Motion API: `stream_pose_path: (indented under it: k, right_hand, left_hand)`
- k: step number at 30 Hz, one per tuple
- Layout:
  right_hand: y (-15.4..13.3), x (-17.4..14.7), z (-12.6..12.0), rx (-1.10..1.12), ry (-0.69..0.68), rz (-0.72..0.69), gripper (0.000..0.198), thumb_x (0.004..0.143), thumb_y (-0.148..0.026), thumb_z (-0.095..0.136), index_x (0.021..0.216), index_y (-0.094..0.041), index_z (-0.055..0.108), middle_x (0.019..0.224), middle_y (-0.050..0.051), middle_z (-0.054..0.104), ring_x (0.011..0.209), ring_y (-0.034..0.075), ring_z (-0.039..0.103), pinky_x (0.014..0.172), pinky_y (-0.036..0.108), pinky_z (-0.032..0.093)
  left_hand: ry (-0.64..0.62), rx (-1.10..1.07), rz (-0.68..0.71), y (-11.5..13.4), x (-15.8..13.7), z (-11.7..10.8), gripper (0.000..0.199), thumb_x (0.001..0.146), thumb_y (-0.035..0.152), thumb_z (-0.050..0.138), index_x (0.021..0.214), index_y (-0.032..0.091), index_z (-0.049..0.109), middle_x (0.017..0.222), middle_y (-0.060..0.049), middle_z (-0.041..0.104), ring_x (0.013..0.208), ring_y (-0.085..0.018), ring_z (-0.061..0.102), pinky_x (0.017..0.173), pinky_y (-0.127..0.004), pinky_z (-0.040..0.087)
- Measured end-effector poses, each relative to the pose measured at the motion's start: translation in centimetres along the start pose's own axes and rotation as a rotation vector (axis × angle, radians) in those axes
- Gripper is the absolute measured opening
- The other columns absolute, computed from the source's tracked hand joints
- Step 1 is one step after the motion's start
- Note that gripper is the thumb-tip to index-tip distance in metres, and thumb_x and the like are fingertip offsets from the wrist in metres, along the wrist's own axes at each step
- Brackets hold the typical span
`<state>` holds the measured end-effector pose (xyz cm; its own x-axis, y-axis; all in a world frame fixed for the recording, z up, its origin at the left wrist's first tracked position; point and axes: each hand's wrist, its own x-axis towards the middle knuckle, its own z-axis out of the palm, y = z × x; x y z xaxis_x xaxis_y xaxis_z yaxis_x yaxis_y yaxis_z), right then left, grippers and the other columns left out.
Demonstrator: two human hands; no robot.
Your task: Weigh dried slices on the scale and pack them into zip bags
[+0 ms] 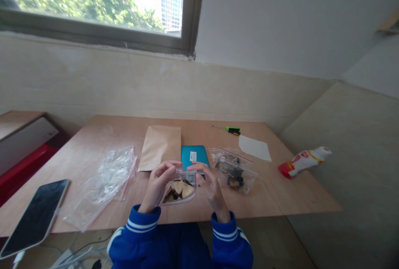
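Note:
Between my two hands is a clear zip bag (179, 192) with pale and dark brown dried pieces inside, held just above the table's front part. My left hand (157, 183) grips its left side, thumb and fingers closed toward the upper corner. On the other side, my right hand (210, 186) pinches the upper right corner by the red-edged strip. Behind the bag lie a teal flat box (195, 154) with a white label and a brown paper bag (162, 146). To the right, filled zip bags (235, 173) hold dark dried pieces.
Empty clear plastic bags (109, 177) lie at left, beside a tablet (37, 215) at the table edge. A green-handled screwdriver (232, 129), white paper (255, 148) and a red-and-white bottle (304, 162) are on the right. A window (93, 3) is above.

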<state>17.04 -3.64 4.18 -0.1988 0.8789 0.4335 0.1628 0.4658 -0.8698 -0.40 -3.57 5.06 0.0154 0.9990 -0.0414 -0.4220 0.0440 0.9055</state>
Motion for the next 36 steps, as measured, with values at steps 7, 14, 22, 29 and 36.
stream_pose_path:
  k: [7,14,22,29,36]
  right_hand:
    - [-0.2,-0.3,0.6,-0.003,0.102,0.131,0.018,0.086,-0.037,0.059,0.089,-0.021,0.068,0.083,0.003,0.069,0.077,0.017,0.064,0.072,0.028,0.051]
    - [-0.6,-0.2,1.5,0.04,0.578,0.169,0.032,0.078,-0.044,0.067,0.064,-0.019,0.052,0.055,-0.005,0.05,0.051,0.01,0.048,0.05,0.022,0.041]
    - [0.6,-0.2,0.4,0.126,0.909,0.212,0.04,0.086,-0.048,0.056,0.063,-0.021,0.038,0.049,-0.009,0.039,0.042,0.006,0.037,0.043,0.018,0.032]
    - [0.4,-0.3,0.7,0.085,0.7,0.159,0.036,0.085,-0.053,0.054,0.072,-0.02,0.049,0.053,-0.006,0.048,0.046,0.009,0.046,0.046,0.02,0.04]
    - [-0.7,-0.4,1.6,0.005,0.485,0.08,0.029,0.085,-0.046,0.058,0.072,-0.02,0.06,0.071,0.001,0.065,0.068,0.016,0.062,0.064,0.026,0.049]
  left_hand:
    - [-0.028,0.033,-0.013,0.2,-0.2,-0.1,0.025,0.072,0.037,0.07,0.064,0.016,0.06,0.1,-0.008,0.066,0.085,-0.021,0.064,0.075,-0.033,0.054]
    - [-0.255,0.105,-0.14,-0.4,0.1,-0.6,0.052,0.084,0.06,0.045,0.094,0.017,0.073,0.115,-0.014,0.067,0.111,-0.029,0.06,0.096,-0.042,0.047]
    - [-0.231,0.209,-0.066,-0.1,-0.3,-0.7,0.038,0.073,0.043,0.07,0.102,0.019,0.071,0.109,-0.011,0.07,0.103,-0.028,0.064,0.09,-0.039,0.05]
    - [0.119,0.306,0.096,-0.4,0.2,-0.3,0.029,0.073,0.043,0.07,0.084,0.016,0.073,0.082,-0.007,0.074,0.08,-0.021,0.067,0.074,-0.03,0.054]
    - [0.162,0.42,0.18,-0.1,-0.8,1.4,0.027,0.074,0.042,0.069,0.085,0.019,0.073,0.081,-0.005,0.073,0.074,-0.02,0.067,0.065,-0.027,0.054]
